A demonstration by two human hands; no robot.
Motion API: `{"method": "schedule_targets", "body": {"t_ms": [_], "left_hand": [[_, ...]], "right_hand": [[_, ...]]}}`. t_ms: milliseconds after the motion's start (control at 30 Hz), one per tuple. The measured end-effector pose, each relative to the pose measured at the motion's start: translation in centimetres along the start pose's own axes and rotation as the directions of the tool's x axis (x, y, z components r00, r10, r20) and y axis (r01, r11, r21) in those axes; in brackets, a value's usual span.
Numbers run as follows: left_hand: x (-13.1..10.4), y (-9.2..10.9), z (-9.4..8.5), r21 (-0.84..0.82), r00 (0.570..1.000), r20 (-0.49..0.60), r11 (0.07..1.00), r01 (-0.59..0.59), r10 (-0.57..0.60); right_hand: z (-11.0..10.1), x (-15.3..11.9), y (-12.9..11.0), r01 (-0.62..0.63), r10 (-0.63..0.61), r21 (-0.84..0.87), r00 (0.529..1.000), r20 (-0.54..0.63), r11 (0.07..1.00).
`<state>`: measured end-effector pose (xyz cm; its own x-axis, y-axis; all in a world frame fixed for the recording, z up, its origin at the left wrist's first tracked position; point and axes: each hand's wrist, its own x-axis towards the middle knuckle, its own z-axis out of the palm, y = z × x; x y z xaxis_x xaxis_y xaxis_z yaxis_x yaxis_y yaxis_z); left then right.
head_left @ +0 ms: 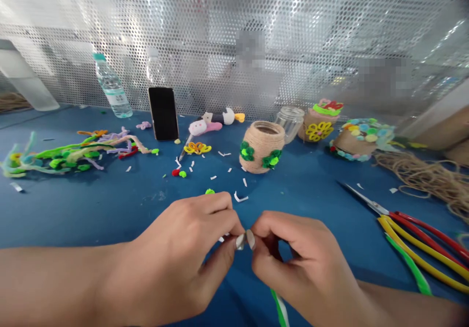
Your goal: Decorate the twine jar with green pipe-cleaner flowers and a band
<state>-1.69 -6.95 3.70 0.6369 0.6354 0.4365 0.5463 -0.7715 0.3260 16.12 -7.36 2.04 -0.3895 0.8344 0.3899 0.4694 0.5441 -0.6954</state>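
Close to the table's front, my left hand (186, 249) and my right hand (296, 253) meet, each closed in a thumb-and-finger pinch with the tips almost touching. Whatever lies between the fingertips is too small and covered to name. A green strip with a white side (280, 308) comes out below my right hand; its upper end is hidden. Just beyond my left hand lies a small bright green tuft (210, 191). Farther back stands a jar wrapped in twine (262, 143), upright, with green flower shapes on its side.
Red- and yellow-handled scissors (381, 208) lie at right, near loose twine (432, 175). Behind are a glass jar (289, 121), decorated jars (318, 121), a phone (163, 114) and a water bottle (113, 90). Fuzzy craft stems (69, 153) lie left; white scraps (240, 197) are scattered.
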Motion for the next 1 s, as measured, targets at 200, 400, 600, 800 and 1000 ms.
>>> {"method": "schedule_targets", "body": {"t_ms": [200,400,600,800,1000], "left_hand": [[0.1,-0.3,-0.5,0.0,1.0,-0.013,1.0,-0.01,0.01],[-0.1,-0.4,-0.8,0.019,0.999,-0.009,0.999,0.033,-0.033],[-0.3,-0.4,-0.9,-0.052,0.999,0.009,0.998,0.04,-0.039],[-0.3,-0.1,-0.8,-0.1,0.995,0.063,0.991,0.084,-0.078],[-0.7,0.3,-0.5,-0.18,0.983,0.088,0.968,0.175,-0.162]], "right_hand": [[-0.3,0.0,0.3,0.253,-0.274,-0.257,0.96,-0.051,0.933],[-0.5,0.3,0.4,0.184,-0.182,-0.011,0.978,0.101,0.983],[-0.8,1.0,0.6,-0.063,-0.005,0.215,0.952,0.305,0.975],[-0.8,0.8,0.5,-0.013,-0.076,0.223,0.921,0.382,0.975],[-0.1,0.3,0.3,0.142,-0.202,0.195,0.92,0.336,0.97]]}}
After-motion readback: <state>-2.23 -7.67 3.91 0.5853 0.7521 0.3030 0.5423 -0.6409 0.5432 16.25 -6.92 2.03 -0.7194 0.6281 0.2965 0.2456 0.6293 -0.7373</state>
